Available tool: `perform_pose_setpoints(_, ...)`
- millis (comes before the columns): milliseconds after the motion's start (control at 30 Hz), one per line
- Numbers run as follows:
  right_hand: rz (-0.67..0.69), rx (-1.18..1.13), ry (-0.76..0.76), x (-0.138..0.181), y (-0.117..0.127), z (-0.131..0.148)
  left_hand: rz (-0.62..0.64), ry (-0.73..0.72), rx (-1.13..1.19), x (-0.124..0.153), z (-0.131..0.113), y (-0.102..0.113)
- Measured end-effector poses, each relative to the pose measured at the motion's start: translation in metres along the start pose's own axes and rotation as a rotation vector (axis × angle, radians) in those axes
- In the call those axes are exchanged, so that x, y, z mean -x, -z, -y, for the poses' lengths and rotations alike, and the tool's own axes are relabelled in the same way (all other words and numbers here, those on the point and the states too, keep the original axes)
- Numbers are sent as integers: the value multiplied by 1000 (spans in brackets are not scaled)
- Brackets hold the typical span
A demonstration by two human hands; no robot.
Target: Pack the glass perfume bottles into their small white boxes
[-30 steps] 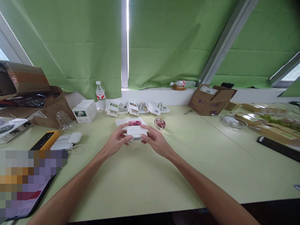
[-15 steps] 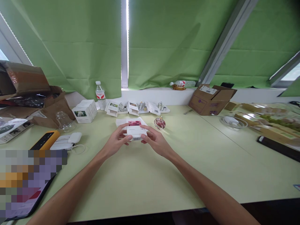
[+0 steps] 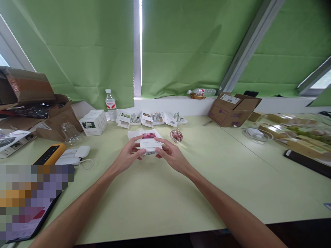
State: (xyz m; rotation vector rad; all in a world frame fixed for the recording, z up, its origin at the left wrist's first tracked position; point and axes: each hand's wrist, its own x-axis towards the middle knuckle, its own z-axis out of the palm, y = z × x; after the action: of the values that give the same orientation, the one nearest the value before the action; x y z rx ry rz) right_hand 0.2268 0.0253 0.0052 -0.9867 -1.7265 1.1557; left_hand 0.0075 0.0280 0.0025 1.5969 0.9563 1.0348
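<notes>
Both hands hold a small white box (image 3: pixel 150 144) with a pink flower picture on its lid and a barcode on its near side, low over the pale green table (image 3: pixel 165 199). My left hand (image 3: pixel 128 155) grips the box's left side with curled fingers. My right hand (image 3: pixel 172 156) grips its right side, thumb on top. A round glass bottle with pink contents (image 3: pixel 176 135) stands just right of the box.
Behind the box lie several opened white boxes and small glass bottles (image 3: pixel 152 119), a water bottle (image 3: pixel 110 105) and a stack of white boxes (image 3: pixel 93 122). An empty glass jar (image 3: pixel 70 133), a white device (image 3: pixel 74 155) and a tablet (image 3: pixel 28 203) sit left. A cardboard box (image 3: pixel 232 110) stands right.
</notes>
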Motion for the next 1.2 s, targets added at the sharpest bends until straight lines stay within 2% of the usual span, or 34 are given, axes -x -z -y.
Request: perform_pose_setpoints(1200, 7, -18, 2, 0, 0, -1, 13, 5, 1, -1, 3, 1)
